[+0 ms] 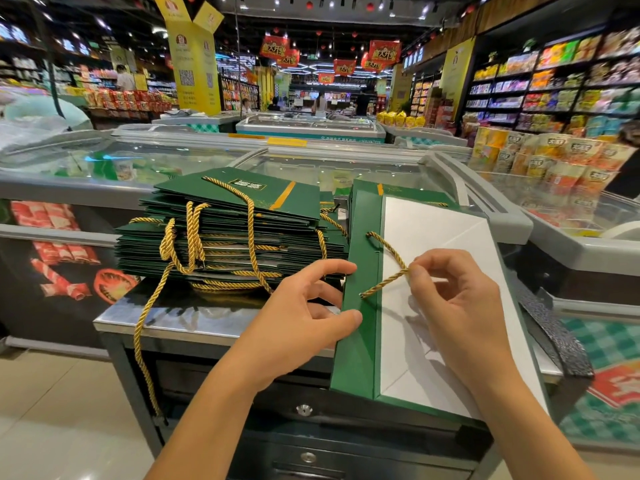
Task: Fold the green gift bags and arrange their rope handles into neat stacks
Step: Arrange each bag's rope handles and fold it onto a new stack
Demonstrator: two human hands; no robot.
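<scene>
A flat green gift bag point(360, 306) with a white inner face lies in front of me on the right of a steel table point(166, 320). My right hand point(453, 306) pinches its gold rope handle point(388, 268) and lifts the loop off the white face. My left hand point(304, 317) grips the bag's green left edge, thumb on top. To the left sits a tall stack of folded green bags point(214, 230), their gold ropes point(187, 244) spilling over the stack's front. One long rope point(142, 341) hangs down past the table edge.
Glass-topped chest freezers point(311, 157) stand behind the table and to the right. A dark patterned strip point(550, 330) lies right of the bag. Snack shelves point(554, 84) fill the right side. Tiled floor point(59, 417) shows at lower left.
</scene>
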